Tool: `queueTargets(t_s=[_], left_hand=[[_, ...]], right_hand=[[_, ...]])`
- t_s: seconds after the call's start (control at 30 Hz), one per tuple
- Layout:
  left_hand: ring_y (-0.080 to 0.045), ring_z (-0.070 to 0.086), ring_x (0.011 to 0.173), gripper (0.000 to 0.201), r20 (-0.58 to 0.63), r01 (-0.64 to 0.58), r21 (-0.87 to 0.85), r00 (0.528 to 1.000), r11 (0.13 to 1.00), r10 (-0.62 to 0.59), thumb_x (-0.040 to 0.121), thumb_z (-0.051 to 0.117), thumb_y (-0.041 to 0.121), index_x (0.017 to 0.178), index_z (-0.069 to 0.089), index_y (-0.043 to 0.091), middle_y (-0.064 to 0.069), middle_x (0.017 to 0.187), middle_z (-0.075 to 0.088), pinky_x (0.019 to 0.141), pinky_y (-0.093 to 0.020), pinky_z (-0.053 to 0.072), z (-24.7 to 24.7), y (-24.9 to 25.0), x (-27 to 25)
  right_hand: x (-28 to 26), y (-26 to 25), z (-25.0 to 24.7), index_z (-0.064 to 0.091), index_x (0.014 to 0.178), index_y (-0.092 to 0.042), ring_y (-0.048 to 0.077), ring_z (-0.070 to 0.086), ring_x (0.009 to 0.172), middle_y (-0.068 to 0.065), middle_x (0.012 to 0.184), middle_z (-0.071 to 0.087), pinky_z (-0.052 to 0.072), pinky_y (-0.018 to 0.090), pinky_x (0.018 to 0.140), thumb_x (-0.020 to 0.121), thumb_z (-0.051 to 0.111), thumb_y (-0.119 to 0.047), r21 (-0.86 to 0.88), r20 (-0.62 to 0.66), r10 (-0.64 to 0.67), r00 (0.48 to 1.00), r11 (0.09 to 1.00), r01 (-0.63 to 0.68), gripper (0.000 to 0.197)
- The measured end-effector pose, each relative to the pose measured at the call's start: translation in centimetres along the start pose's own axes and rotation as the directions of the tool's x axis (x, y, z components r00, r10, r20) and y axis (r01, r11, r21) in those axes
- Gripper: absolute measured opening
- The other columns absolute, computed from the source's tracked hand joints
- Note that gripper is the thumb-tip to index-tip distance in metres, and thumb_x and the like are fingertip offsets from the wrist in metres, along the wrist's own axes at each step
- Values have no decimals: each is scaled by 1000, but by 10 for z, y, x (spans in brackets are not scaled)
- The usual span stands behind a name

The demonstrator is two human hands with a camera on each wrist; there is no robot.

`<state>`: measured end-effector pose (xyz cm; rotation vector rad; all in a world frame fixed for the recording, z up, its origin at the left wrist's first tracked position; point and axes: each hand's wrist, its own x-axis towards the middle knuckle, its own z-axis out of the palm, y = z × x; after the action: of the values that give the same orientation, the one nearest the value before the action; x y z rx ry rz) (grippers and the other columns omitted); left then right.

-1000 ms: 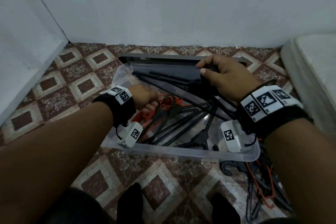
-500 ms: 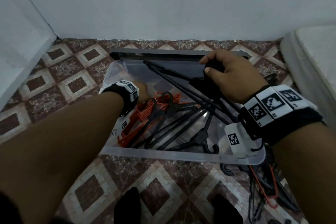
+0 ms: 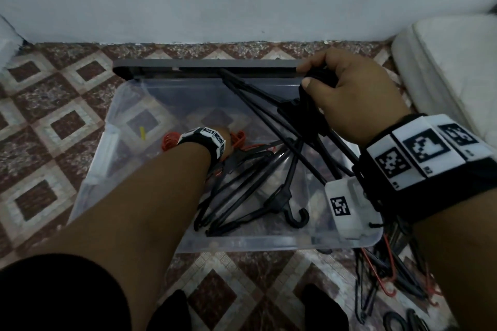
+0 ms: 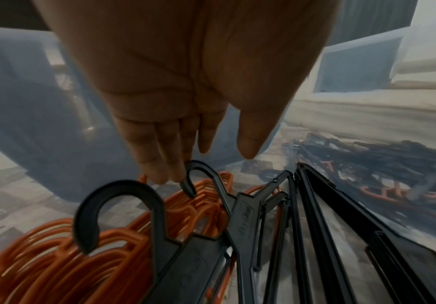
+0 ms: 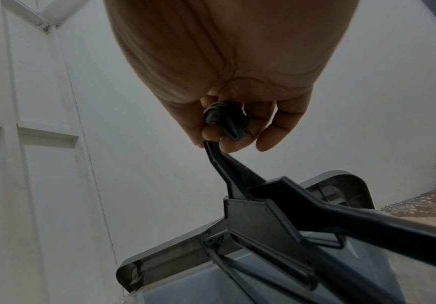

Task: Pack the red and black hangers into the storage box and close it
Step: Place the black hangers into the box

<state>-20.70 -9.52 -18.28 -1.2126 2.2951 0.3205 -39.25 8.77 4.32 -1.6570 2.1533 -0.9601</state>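
Floor pile [image 3: 387, 274]: red and black hangers lie outside the storage box's [image 3: 269, 244] near right corner.
Left hand [image 4: 185, 115]: fingers straight, holding nothing, over packed red hangers [image 4: 56, 257].
Right hand [image 3: 352, 94]: grips black hangers [image 3: 269, 105] by the hooks at the far right corner; next, lower them flat.
Lid [image 3: 204, 66]: open behind the far edge.

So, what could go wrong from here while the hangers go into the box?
The right hand grips a bunch of black hangers by the hooks; their arms reach across the storage box to its grey lid and may snag there. The left hand lies open inside, under them. More hangers on the floor look tangled, so they may come up together.
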Motion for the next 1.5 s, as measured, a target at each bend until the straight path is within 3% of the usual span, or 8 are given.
queueTargets(t_s=[0.07, 0.2, 0.43, 0.67, 0.93, 1.03, 1.2, 1.5], left_hand=[[-34, 63, 95, 17, -31, -6, -27, 1000, 1000, 5, 85, 56, 33, 91, 60, 18, -11, 112, 66, 86, -49, 54, 1, 6, -5], [-34, 60, 107, 43, -164, -23, -154, 986, 988, -3, 88, 59, 37, 124, 57, 13, -14, 124, 61, 91, -38, 50, 1, 8, -13], [-33, 61, 94, 31, -131, -136, -121, 984, 983, 120, 95, 52, 35, 106, 63, 7, -14, 110, 65, 82, -36, 51, -23, 27, -53], [-34, 62, 90, 21, -446, -237, -163, 884, 958, 143, 96, 48, 21, 99, 64, 8, -15, 100, 67, 71, -32, 45, -94, 17, -130], [-31, 63, 86, 26, -521, -76, -382, 841, 921, -146, 93, 49, 22, 97, 71, 10, -11, 100, 70, 72, -34, 49, -148, 6, -211], [-35, 69, 70, 32, -448, -75, -596, 857, 800, -253, 93, 50, 21, 93, 70, -5, -20, 83, 72, 68, -46, 59, -149, 16, -236], [-19, 62, 46, 16, -217, -198, -975, 947, 102, -236, 94, 61, 12, 97, 63, -3, -15, 69, 62, 50, -33, 57, -135, 57, -263], [-19, 64, 57, 6, -274, -273, -962, 959, 29, -70, 97, 54, 9, 99, 60, 6, -10, 73, 61, 57, -30, 58, -131, 76, -260]], right_hand=[[1, 3, 0, 66, 105, -29, -6, 54, 71, -13, 87, 63, 37, 9, 59, 94, 60, -26, -14, -7, 15, 1000, 1000, -15, 13], [-1, 4, -2, 66, 103, -30, 4, 57, 72, -14, 84, 62, 40, 18, 64, 93, 61, -25, -21, -19, 46, 999, 999, -47, 12], [0, -5, -4, 65, 109, -26, 17, 67, 88, -3, 93, 68, 54, 31, 82, 95, 57, -22, 34, 24, 90, 996, 995, -91, 16], [-2, -14, -13, 64, 113, -26, 21, 67, 91, -1, 95, 66, 54, 35, 85, 97, 52, -22, 63, 4, 79, 997, 995, -79, 20], [-15, -25, -26, 65, 109, -24, 20, 64, 82, -1, 92, 66, 53, 33, 79, 98, 53, -23, 43, 20, 35, 999, 998, -35, 17], [-19, -31, -26, 65, 110, -23, 20, 62, 83, 1, 99, 66, 51, 31, 76, 98, 54, -24, 39, 82, 4, 997, 999, -8, 16], [-28, -41, -24, 65, 119, -22, 16, 63, 88, 0, 105, 67, 46, 26, 79, 98, 57, -32, 33, 269, -56, 962, 998, 49, 25], [-31, -51, -18, 62, 125, -23, 16, 65, 105, -2, 114, 69, 50, 39, 97, 87, 66, -21, 157, 483, -97, 870, 987, 22, 38]])
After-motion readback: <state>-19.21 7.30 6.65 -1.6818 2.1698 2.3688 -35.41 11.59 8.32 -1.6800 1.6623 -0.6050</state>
